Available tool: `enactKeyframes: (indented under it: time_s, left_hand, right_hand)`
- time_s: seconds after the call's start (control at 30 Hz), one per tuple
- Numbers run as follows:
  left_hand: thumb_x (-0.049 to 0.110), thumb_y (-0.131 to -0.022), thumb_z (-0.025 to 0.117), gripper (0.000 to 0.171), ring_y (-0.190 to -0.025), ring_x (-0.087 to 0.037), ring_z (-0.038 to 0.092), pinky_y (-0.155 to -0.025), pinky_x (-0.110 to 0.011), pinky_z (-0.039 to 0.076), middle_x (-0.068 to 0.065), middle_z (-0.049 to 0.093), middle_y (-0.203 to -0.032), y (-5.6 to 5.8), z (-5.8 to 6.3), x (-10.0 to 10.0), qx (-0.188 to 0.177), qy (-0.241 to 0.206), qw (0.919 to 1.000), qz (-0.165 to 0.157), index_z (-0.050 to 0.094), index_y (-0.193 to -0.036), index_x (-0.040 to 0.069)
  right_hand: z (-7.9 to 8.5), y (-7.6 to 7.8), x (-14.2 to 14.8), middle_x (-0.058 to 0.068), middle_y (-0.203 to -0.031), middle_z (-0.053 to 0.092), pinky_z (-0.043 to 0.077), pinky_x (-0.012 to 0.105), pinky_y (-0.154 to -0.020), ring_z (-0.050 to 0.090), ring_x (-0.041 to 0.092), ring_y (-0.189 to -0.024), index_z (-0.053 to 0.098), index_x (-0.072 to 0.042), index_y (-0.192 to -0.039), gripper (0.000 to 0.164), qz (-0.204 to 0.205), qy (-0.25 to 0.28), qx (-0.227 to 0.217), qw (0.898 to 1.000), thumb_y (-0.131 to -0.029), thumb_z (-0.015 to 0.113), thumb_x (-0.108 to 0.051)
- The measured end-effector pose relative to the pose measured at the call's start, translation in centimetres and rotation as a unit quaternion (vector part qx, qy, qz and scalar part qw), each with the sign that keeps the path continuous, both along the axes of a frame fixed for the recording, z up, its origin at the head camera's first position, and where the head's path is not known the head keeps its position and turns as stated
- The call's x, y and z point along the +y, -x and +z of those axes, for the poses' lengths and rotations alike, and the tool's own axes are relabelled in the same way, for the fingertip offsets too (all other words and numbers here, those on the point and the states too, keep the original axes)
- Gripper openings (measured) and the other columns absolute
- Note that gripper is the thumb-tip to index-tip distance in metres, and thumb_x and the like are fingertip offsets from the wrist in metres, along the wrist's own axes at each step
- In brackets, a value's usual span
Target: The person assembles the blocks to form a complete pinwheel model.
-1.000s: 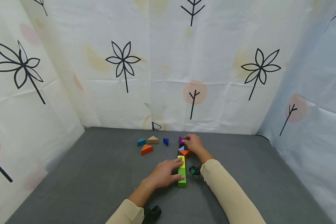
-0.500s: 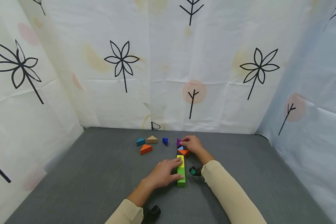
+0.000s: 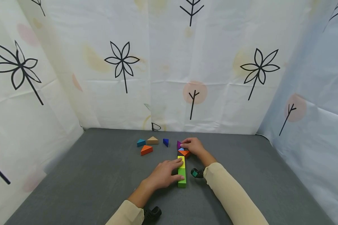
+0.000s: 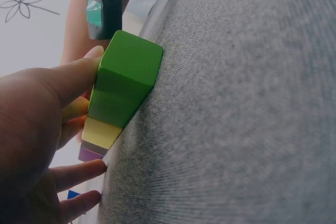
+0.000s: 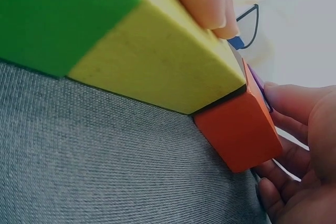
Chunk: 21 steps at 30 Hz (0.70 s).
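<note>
A line of blocks runs away from me on the grey table. Nearest is a green block (image 3: 181, 185), then a yellow block (image 5: 157, 56) end to end with it. My left hand (image 3: 162, 175) rests its thumb on the green block and its straight forefingers on the yellow one. Past these lie an orange triangular block (image 5: 236, 135) and a light blue triangular block (image 3: 181, 149), partly covered. My right hand (image 3: 195, 146) pinches a purple triangular block (image 3: 178, 144) at the far end, right beside the light blue one.
Left of the line sit a dark blue triangular block (image 3: 165, 142), a beige triangle (image 3: 152, 140), a teal triangle (image 3: 141, 142) and another orange triangle (image 3: 146, 150). White patterned cloth (image 3: 163, 109) hangs behind the table's far edge.
The right hand has drawn the purple block slightly toward me, closing the gap to the light blue block. The left hand has stayed on the green and yellow blocks.
</note>
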State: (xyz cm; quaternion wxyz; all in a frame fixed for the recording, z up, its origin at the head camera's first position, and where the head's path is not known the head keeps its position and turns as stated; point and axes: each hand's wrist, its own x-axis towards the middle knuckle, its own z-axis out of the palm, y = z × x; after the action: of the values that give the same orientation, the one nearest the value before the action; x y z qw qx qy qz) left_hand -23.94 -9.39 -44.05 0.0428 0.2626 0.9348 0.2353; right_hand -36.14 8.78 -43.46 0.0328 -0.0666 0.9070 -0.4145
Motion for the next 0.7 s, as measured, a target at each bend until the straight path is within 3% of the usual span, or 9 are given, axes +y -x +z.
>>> enactKeyframes:
  time_s: [0.43,0.7]
  left_hand:
    - [0.055,-0.091,0.059,0.064,-0.133,-0.026,0.042,-0.104,-0.054,0.033,0.009,0.039,-0.152,-0.06,0.11,0.0,-0.003,-0.005,1.0,0.001,0.048,-0.146,0.024]
    - [0.055,-0.091,0.06,0.064,-0.133,-0.026,0.042,-0.104,-0.055,0.033,0.008,0.04,-0.151,-0.08,0.44,-0.02,-0.004,-0.005,1.0,0.001,0.049,-0.145,0.023]
  right_hand:
    - [0.02,-0.21,0.08,0.011,-0.109,0.067,0.049,0.036,-0.08,0.059,0.024,-0.092,0.074,-0.006,-0.107,0.025,0.001,0.024,0.003,1.0,-0.091,0.071,-0.024]
    - [-0.1,-0.55,0.12,0.01,-0.105,0.068,0.049,0.035,-0.077,0.059,0.024,-0.091,0.074,-0.005,-0.102,0.02,-0.024,0.049,0.009,0.998,-0.092,0.069,-0.022]
